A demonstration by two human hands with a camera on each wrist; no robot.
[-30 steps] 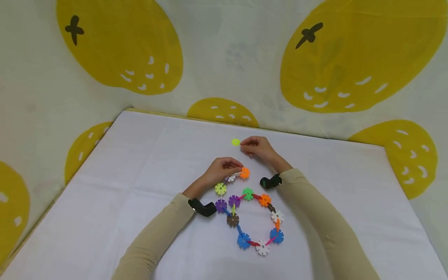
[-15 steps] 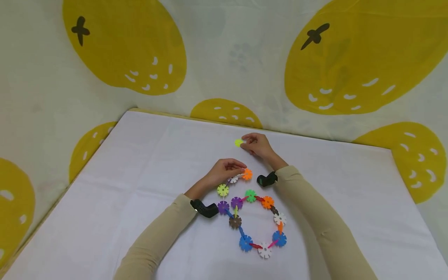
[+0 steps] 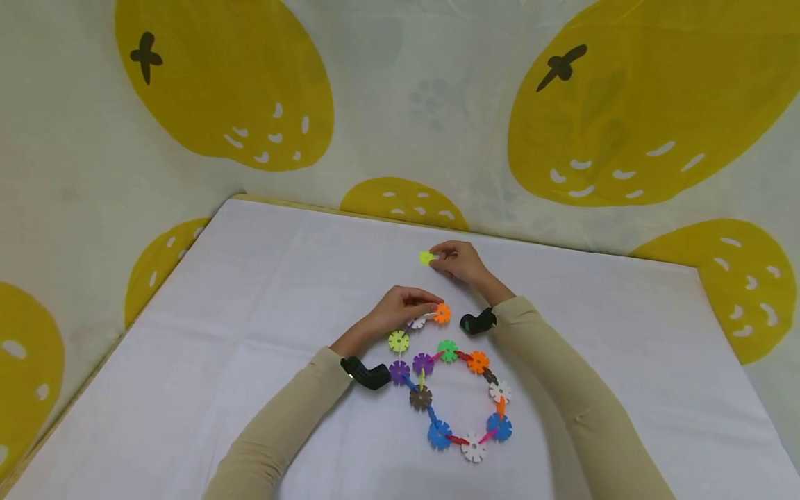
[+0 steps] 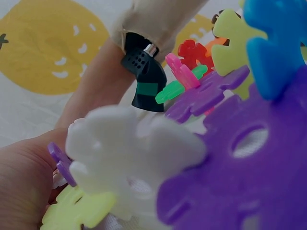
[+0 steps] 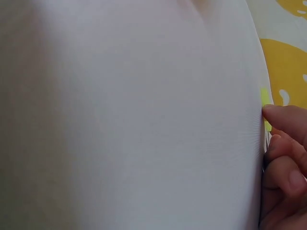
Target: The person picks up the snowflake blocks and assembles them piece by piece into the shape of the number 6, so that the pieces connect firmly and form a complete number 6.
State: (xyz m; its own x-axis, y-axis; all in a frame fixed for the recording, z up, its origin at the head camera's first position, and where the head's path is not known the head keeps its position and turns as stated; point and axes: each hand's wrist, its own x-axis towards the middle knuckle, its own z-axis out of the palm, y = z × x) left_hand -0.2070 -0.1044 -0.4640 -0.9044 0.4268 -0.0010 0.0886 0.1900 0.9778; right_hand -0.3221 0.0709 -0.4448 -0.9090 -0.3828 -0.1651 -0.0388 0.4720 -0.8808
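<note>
My left hand (image 3: 400,309) pinches the orange snowflake disc (image 3: 442,314) at the upper end of a chain of notched plastic discs. From there the chain runs down past a white disc, a yellow-green disc (image 3: 398,341) and a purple disc (image 3: 400,373) to a closed ring. Farther back, my right hand (image 3: 460,262) pinches a bright yellow snowflake disc (image 3: 426,258) at its right edge, apart from the chain. In the right wrist view that yellow disc (image 5: 265,112) appears edge-on at the thumb and fingertips. A white disc (image 4: 120,158) looms close in the left wrist view.
Brown, blue (image 3: 439,435), white, orange and green discs (image 3: 447,351) form the ring, joined by upright discs. A white cloth (image 3: 300,278) covers the table. Behind its back edge hangs a curtain (image 3: 412,111) with yellow fruit prints. Each wrist wears a black camera (image 3: 478,321).
The right fingertips, at first beside the yellow disc's right edge, have spread and now pinch it. The left hand stays on the orange disc. The whole head view has shifted slightly.
</note>
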